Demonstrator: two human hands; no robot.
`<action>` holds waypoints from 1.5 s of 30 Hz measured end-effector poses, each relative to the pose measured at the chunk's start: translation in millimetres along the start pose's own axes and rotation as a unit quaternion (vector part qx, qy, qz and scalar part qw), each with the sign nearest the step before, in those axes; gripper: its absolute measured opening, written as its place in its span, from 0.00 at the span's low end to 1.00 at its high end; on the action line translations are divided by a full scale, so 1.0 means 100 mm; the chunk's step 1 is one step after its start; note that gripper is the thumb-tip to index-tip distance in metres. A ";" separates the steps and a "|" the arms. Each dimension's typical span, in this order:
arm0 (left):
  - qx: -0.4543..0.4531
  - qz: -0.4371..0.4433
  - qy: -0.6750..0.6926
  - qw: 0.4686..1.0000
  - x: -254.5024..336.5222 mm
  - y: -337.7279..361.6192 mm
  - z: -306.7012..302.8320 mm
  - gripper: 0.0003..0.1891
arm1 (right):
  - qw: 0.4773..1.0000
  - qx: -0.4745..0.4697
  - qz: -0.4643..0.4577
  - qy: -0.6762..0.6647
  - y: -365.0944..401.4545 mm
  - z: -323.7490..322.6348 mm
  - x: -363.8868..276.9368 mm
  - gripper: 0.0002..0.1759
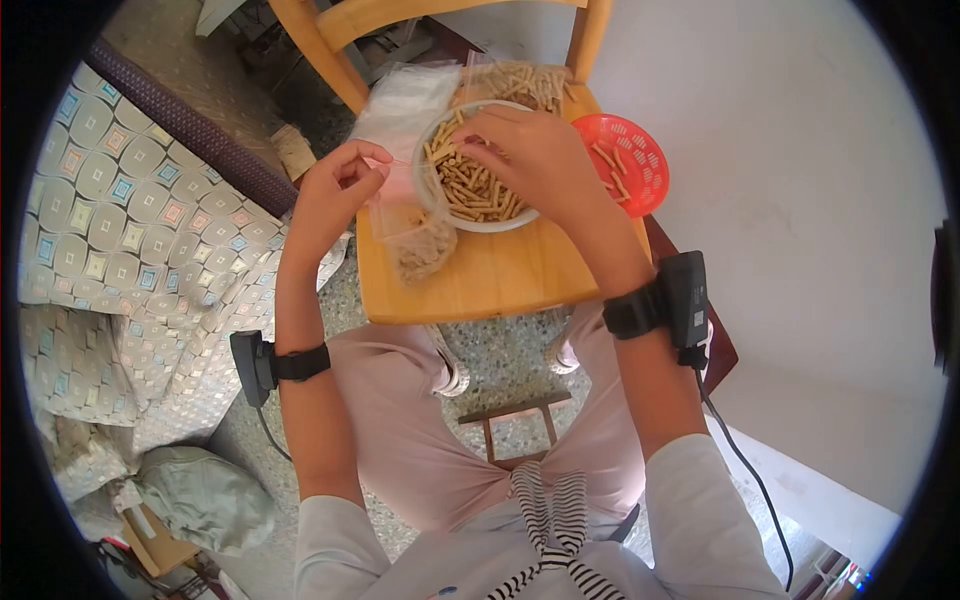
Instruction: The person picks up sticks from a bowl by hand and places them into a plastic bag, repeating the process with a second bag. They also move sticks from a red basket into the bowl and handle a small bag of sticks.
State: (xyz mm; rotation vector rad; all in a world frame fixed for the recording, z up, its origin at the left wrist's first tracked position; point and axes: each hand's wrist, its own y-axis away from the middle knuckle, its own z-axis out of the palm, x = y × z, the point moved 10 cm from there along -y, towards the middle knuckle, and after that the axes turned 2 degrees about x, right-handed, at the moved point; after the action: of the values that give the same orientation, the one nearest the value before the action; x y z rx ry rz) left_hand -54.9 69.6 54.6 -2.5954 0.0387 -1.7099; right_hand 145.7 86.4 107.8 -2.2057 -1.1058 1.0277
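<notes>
On the seat of a wooden chair (500,280) stands a white bowl (480,228) of short tan sticks. My left hand (340,190), thumb and forefinger pinched together, holds the upper edge of a clear zip bag (420,245) with some tan pieces at its bottom. Over the bowl is my right hand (530,155), its fingers bent down at the sticks; whether it grips any is hidden. A red basket (655,175) with a few sticks sits right of the bowl. Behind the bowl lies another clear bag (520,82) full of sticks.
Flat clear bags (408,95) lie at the back left of the seat. A patterned cloth (130,210) covers furniture on the left, and a white wall (800,200) rises on the right. A small wooden stool (515,408) is below, between the legs.
</notes>
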 end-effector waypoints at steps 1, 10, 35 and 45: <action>-0.001 0.001 0.000 1.000 -0.01 0.00 0.01 0.08 | 1.000 -0.003 0.001 0.000 0.00 0.00 0.00 0.07; 0.136 0.008 -0.252 0.958 0.28 0.05 -0.08 0.14 | 1.000 0.005 -0.004 0.008 -0.03 -0.05 -0.06 0.07; 0.082 0.241 -0.080 0.964 0.83 0.17 0.46 0.08 | 0.991 -0.106 0.058 -0.052 0.06 0.21 0.01 0.09; 0.086 0.200 -0.091 0.972 0.76 0.11 0.40 0.07 | 0.996 -0.048 0.061 -0.052 0.04 -0.03 0.09 0.09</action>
State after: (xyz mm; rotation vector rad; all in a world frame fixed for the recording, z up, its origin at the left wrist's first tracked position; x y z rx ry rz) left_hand 12.1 56.5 108.4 -2.3986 0.3646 -1.2763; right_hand 153.5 91.6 103.3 -2.3435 -1.0965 1.1760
